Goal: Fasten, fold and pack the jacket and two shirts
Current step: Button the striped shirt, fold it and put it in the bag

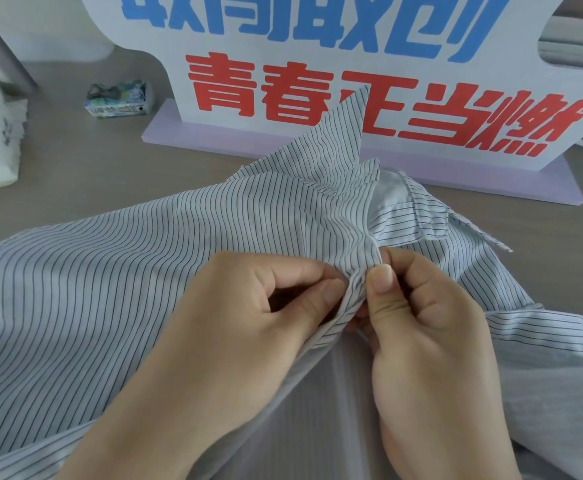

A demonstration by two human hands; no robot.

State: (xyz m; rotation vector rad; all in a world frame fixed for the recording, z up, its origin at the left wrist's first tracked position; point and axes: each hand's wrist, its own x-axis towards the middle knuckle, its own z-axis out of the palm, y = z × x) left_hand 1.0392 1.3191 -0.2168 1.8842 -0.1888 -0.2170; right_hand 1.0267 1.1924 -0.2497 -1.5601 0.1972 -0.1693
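I had both hands, left hand (pixel 248 306) and right hand (pixel 418 306), pinching the shirt (pixel 110 271) placket together, fastening; next, seat the button.

both hands pinching the striped shirt (pixel 144 258) placket dead center, left hand (pixel 248 317) and right hand (pixel 428 323), sign (pixel 352 64) at 12 o'clock

The white sign (pixel 335 46) before you reads 青春正当燃 in red. Its blue line above is cropped.
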